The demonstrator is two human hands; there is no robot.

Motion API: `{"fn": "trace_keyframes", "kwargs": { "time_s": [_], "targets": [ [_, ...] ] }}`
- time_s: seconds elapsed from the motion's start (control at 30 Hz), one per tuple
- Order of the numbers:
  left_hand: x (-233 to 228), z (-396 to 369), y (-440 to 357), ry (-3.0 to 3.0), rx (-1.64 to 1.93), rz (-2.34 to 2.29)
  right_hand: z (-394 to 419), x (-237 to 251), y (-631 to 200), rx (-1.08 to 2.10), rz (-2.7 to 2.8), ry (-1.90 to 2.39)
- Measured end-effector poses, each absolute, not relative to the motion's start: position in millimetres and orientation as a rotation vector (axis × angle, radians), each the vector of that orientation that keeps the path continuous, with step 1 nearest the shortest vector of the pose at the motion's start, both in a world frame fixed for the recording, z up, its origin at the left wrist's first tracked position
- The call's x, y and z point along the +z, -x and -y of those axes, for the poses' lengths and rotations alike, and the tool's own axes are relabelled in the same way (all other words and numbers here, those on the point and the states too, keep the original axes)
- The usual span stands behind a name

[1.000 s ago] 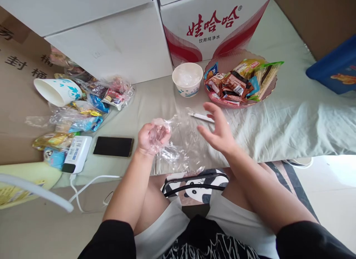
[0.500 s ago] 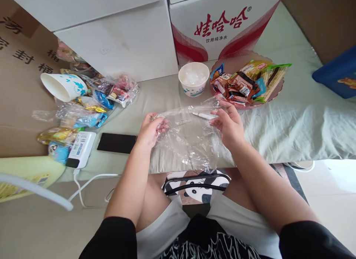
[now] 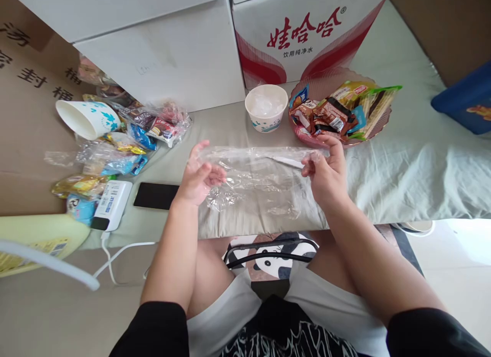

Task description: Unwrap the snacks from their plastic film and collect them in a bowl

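A clear, crinkled plastic bag [image 3: 261, 185] is stretched between my two hands above the edge of the cloth-covered surface. My left hand [image 3: 201, 178] has the left end of the bag, its index finger raised and its other fingers partly curled in the film. The bag's right end is gripped by my right hand [image 3: 326, 168], index finger raised. A slim white tool with a pointed tip [image 3: 287, 162] also sticks out leftward from my right fingers, seen by or through the film. Beyond the bag stands a paper cup [image 3: 266, 123] with crumpled clear film in it.
A pink glass bowl of wrapped snacks [image 3: 383, 123] stands behind my right hand. White cartons [image 3: 161, 65] line the back. At left lie a tipped paper cup [image 3: 90, 119], bagged snacks [image 3: 126, 147], a phone [image 3: 155, 196] and a white power bank [image 3: 112, 206] with a cable.
My hands have moved apart, the left one leftward and the right one rightward. The bag's upper edge is now drawn straighter and its hanging part sits higher.
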State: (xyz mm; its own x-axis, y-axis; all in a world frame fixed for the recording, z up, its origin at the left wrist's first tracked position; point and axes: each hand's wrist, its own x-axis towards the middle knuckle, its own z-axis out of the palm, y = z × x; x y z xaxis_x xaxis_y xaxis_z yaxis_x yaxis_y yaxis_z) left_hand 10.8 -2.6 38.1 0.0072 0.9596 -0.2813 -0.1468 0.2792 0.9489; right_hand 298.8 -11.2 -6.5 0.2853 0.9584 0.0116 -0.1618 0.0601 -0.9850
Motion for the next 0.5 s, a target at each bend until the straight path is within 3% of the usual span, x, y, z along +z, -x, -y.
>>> {"fn": "trace_keyframes", "kwargs": {
  "time_s": [0.1, 0.37, 0.5],
  "targets": [
    [45, 10, -10, -0.928, 0.993, -1.137, 10, -10, -300, 1.038, 0.857, 1.190],
    [44, -6, -13, -0.326, 1.354, -1.346, 16, -7, -297, 1.008, 1.001, 1.186],
    [45, -2, -17, -0.586, 1.481, -1.336, 23, -2, -293, 1.022, 1.250, 1.111]
  ]
}}
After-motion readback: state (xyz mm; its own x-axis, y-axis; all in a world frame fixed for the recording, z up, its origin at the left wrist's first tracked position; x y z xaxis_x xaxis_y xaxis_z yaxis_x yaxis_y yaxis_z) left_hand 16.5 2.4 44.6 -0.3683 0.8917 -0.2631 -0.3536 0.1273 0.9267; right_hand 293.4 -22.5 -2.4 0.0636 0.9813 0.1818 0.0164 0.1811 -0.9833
